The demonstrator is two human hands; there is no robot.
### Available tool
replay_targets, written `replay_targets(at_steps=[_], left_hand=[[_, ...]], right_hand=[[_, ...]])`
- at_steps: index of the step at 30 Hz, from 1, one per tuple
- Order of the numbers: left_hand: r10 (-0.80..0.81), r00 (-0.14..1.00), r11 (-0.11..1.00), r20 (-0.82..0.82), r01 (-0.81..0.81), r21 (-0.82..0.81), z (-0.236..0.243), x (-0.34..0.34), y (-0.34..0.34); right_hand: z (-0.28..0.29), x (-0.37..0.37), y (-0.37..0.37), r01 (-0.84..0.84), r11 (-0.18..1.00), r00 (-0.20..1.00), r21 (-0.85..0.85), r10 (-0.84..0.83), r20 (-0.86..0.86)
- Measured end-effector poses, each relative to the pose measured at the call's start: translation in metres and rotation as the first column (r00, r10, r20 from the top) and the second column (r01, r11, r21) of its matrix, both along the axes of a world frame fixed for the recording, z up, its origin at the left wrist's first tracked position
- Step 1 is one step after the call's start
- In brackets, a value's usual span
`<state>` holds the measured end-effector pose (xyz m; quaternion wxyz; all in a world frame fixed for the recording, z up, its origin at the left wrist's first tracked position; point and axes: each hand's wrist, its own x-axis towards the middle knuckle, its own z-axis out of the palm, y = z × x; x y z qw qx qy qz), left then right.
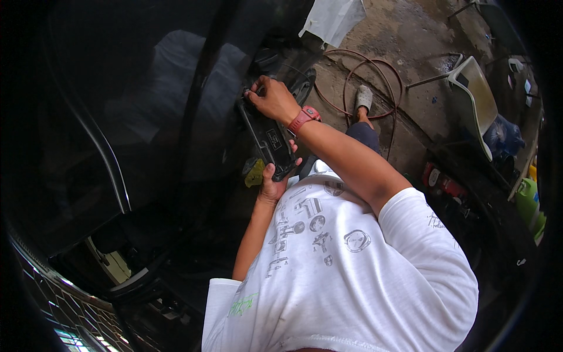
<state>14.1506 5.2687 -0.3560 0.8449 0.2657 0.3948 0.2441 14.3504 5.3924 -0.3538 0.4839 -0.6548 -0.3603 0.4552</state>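
Observation:
A long black plastic part (271,132) with a small printed label slants in front of my torso, beside the dark glossy vehicle panel. My left hand (273,183) grips its near end, thumb on the face and fingertips showing round the right edge. At the far end, my right hand (272,100) is closed, thumb and fingers pinched together against the part's upper left corner. Whatever lies between those fingertips is too small or hidden to make out. A red watch (305,117) sits on my right wrist.
The black vehicle body (146,117) fills the left side. A yellow-green crumpled item (254,173) shows left of the part. Reddish hose (400,88) coils on the stained concrete floor (410,35). A pale chair (475,100) stands at right, with a green bottle (528,202) farther out.

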Motion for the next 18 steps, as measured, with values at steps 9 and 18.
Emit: replay_targets(at_steps=[9,18], left_hand=[[0.012,1.0,0.999,-0.024,-0.011,0.033,0.0019,0.0021,-0.0007],[0.027,0.999,0.999,-0.031,-0.026,0.024,0.0043,0.0044,-0.0017]], right_hand=[[-0.0009,0.0012,-0.0004,-0.004,1.0,0.999,0.017,0.003,0.034],[-0.0029,-0.0027,-0.001,0.039,0.997,0.999,0.072,-0.041,0.029]])
